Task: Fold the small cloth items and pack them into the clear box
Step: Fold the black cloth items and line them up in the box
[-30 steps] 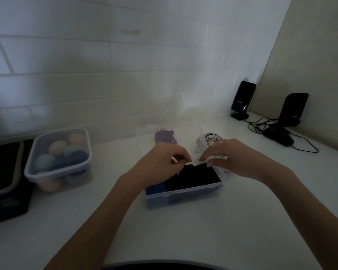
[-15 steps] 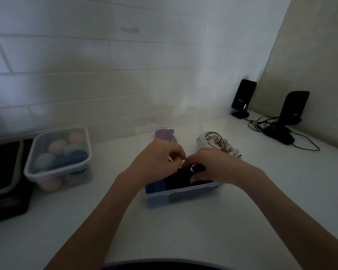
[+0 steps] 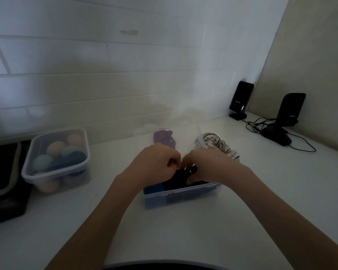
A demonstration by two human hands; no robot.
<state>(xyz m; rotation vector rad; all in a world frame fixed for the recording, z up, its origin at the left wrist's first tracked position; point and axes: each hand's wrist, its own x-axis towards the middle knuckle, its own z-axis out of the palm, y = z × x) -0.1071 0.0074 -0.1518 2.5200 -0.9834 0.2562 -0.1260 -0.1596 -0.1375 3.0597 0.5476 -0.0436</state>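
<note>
On the white counter (image 3: 183, 230) sits the lidded tub of pastel balls (image 3: 57, 158) at my left. The clear box (image 3: 180, 193) lies before me, blue cloth (image 3: 153, 189) at its left end. Above it my left hand (image 3: 154, 164) and right hand (image 3: 209, 166) both pinch the black cloth (image 3: 177, 179). Behind them lie the striped scrunchie (image 3: 219, 145) and purple cloth (image 3: 163, 138).

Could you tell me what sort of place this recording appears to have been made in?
Probably a home desk or counter in a corner: a white tiled wall behind a white tabletop, two small black speakers with cables at the right, and a lidded tub of coloured balls at the left.
</note>
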